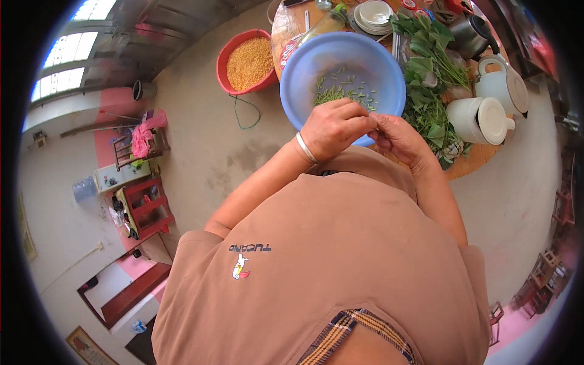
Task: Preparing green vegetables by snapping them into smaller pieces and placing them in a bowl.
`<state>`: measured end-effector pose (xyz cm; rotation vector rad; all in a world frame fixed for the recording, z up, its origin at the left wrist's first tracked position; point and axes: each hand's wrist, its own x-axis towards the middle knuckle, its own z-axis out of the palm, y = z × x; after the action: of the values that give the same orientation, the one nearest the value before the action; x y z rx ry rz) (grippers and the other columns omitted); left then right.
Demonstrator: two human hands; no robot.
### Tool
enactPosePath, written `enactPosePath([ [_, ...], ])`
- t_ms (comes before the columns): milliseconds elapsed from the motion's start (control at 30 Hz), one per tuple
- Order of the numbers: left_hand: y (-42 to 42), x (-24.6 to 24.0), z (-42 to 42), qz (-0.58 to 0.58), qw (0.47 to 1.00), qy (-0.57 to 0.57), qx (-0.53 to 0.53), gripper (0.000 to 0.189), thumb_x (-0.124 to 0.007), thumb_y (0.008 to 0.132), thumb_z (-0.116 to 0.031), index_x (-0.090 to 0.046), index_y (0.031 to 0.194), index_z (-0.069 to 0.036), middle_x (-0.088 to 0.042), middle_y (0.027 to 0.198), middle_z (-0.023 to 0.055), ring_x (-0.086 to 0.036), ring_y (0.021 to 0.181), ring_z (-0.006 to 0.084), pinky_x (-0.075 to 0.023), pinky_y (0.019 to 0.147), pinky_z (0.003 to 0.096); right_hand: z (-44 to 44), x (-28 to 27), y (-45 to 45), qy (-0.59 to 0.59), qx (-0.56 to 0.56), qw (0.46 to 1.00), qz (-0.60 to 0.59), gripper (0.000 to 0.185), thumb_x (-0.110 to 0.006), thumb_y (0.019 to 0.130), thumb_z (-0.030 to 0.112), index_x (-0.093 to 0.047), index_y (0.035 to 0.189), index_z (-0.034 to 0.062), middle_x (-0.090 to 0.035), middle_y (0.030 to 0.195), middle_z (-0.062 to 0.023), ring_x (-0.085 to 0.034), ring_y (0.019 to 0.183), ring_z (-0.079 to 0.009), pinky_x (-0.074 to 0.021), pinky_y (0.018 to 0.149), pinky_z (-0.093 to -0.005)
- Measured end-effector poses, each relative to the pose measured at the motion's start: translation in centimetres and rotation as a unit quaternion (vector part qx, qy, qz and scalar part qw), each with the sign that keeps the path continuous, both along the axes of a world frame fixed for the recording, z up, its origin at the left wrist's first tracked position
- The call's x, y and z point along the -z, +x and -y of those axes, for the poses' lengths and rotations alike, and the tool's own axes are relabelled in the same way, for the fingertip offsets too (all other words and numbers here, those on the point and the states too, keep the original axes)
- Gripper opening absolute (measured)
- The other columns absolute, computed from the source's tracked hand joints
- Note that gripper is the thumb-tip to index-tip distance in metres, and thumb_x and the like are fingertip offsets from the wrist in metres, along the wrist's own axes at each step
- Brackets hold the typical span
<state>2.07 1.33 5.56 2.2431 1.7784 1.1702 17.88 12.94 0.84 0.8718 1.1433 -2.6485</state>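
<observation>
Both hands meet over the near rim of a blue plastic basin (292, 107) on a round wooden table (477, 160). My left hand (340, 123), with a silver bangle (305, 148) at its wrist, pinches with thumb and fingers bent. Its fingertips touch those of my right hand (398, 137), which is also pinched. Between them is a small plant piece, mostly hidden by the fingers. Short green stem pieces (335, 93) lie scattered on the basin's bottom, thickest just beyond my left hand.
Right of the basin lie leafy green stems (422, 75), beside two white lidded jugs (470, 121) and a metal kettle (467, 39). Stacked bowls (374, 13) and a bottle (326, 25) stand behind. A red tub (222, 68) of yellow grains is on the floor at left.
</observation>
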Motion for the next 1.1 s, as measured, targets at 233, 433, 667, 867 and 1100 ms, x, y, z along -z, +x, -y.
enactPosePath([
  [233,-1.2,1.2,1.9,0.182,0.981,-0.061,-0.034,0.011,-0.067,0.080,-0.015,-0.068,0.088,-0.007,-0.060,0.075,0.0047,-0.058,0.066,0.0177,-0.0472,0.061,0.0284,-0.6,-1.2,-1.3,0.041,0.005,0.999,-0.015,0.025,-0.060,0.088,0.030,-0.062,0.092,0.0053,-0.048,0.069,0.0046,-0.037,0.054,-0.0038,-0.0302,0.048,-0.0178],
  [433,-4.9,4.7,1.1,0.622,0.636,-0.456,-0.026,0.026,-0.051,0.093,-0.026,-0.064,0.091,-0.004,-0.055,0.072,0.0004,-0.049,0.061,0.0104,-0.0429,0.060,0.0246,1.7,-3.3,-3.3,0.143,-0.077,0.987,-0.017,0.022,-0.058,0.090,0.028,-0.061,0.090,0.0066,-0.047,0.068,0.0058,-0.034,0.054,-0.0036,-0.0285,0.049,-0.0180],
  [667,-6.9,5.3,0.7,0.824,0.450,-0.342,0.028,0.015,-0.054,0.091,-0.016,-0.061,0.102,-0.008,-0.062,0.086,0.0021,-0.059,0.075,0.0118,-0.0486,0.072,0.0263,3.4,-2.2,-4.2,0.166,-0.038,0.985,0.033,0.024,-0.065,0.084,0.030,-0.062,0.088,0.0057,-0.054,0.069,0.0033,-0.046,0.057,-0.0049,-0.0371,0.051,-0.0198],
  [867,-8.1,5.9,1.5,0.747,0.620,-0.221,-0.095,0.018,-0.064,0.088,-0.014,-0.061,0.102,-0.005,-0.062,0.087,-0.0003,-0.060,0.074,0.0086,-0.0502,0.069,0.0244,4.2,0.4,-5.0,0.108,0.080,0.983,0.128,0.016,-0.061,0.089,0.023,-0.060,0.088,0.0066,-0.056,0.066,0.0040,-0.053,0.053,-0.0037,-0.0476,0.050,-0.0192],
  [1100,-8.2,5.3,3.6,0.694,0.704,-0.129,-0.076,0.017,-0.062,0.089,-0.015,-0.060,0.101,-0.004,-0.061,0.089,0.0014,-0.060,0.075,0.0109,-0.0501,0.072,0.0257,4.4,2.3,-6.7,-0.083,0.277,0.954,0.073,0.014,-0.063,0.088,0.021,-0.060,0.091,0.0077,-0.059,0.069,0.0034,-0.056,0.058,-0.0057,-0.0519,0.053,-0.0207],
])
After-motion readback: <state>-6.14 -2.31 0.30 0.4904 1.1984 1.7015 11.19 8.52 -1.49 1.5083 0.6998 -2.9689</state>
